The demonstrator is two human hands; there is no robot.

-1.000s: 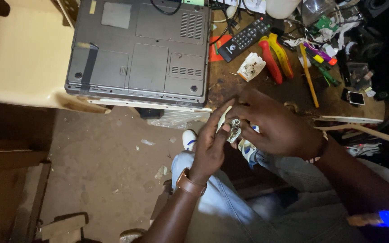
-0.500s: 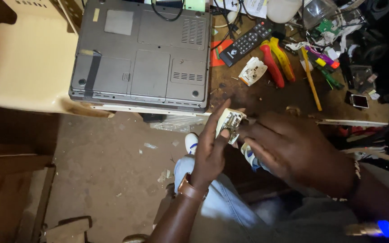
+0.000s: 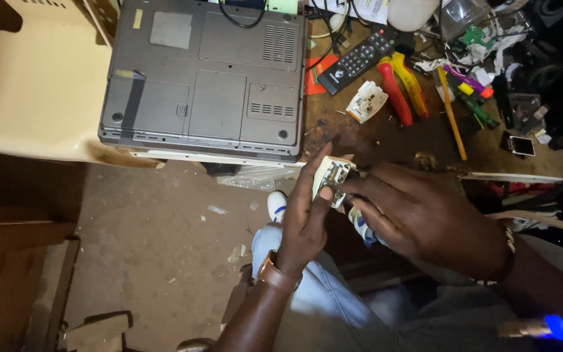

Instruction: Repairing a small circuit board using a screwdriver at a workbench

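My left hand (image 3: 304,218) grips a small white opened plug body (image 3: 331,178) with metal parts showing inside, held just below the edge of the wooden workbench (image 3: 386,140). My right hand (image 3: 425,218) comes in from the right, its fingertips touching the plug's right side. Both hands hover over my knees in light jeans. A matching white plug cover (image 3: 367,102) lies on the bench above the hands.
A grey laptop (image 3: 206,75) lies upside down, resting on a cream plastic chair (image 3: 30,85) and the bench edge. A black remote (image 3: 358,60), red-and-yellow pliers (image 3: 401,87), screwdrivers (image 3: 451,111) and small parts crowd the bench. A dirt floor (image 3: 158,254) lies below.
The plug has turned in my hands so its open inside faces up. My right hand slid lower and right, leaving only its fingertips on the plug.
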